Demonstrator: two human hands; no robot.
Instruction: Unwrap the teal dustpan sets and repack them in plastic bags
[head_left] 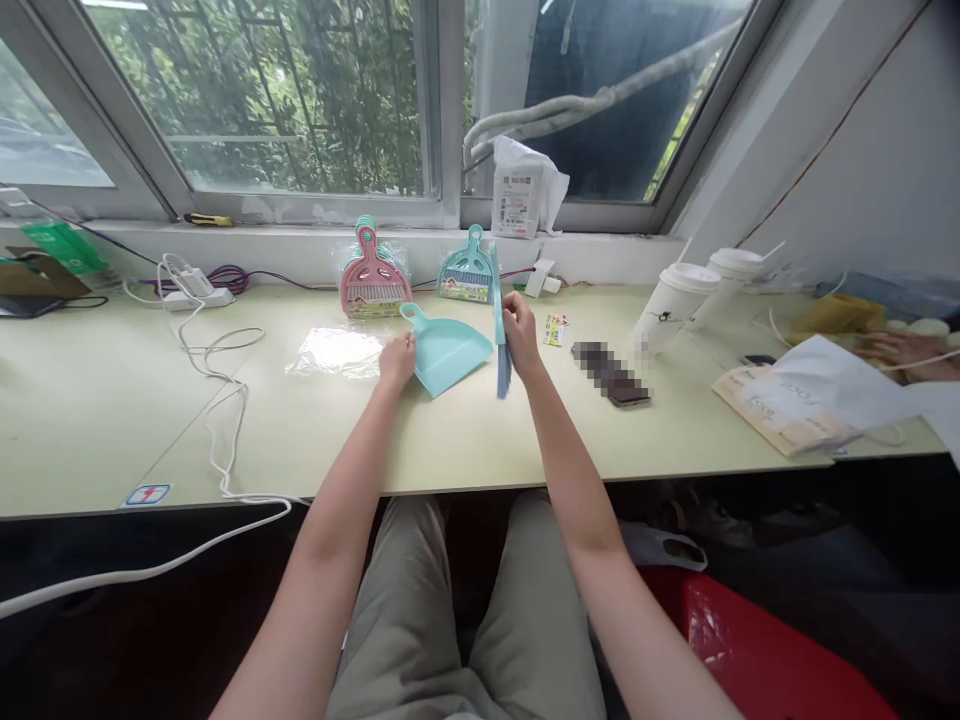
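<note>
A light-blue dustpan (452, 350) rests on the pale green table (315, 440), and my left hand (397, 358) is closed on its left edge beside the looped handle. My right hand (520, 328) grips a matching light-blue brush (499, 310), held upright just right of the dustpan with its bluish bristles pointing down. A flat clear plastic bag (336, 352) lies to the left of my left hand. A small printed card (555, 330) is on the table to the right of my right hand.
Wrapped pink (375, 278) and blue (466, 272) dustpan sets stand by the window ledge. A phone (611, 374), white cups (675, 300) and a paper bag (802, 400) are on the right. A white cable (236, 430) trails at left. Another person's hand (904, 350) shows far right.
</note>
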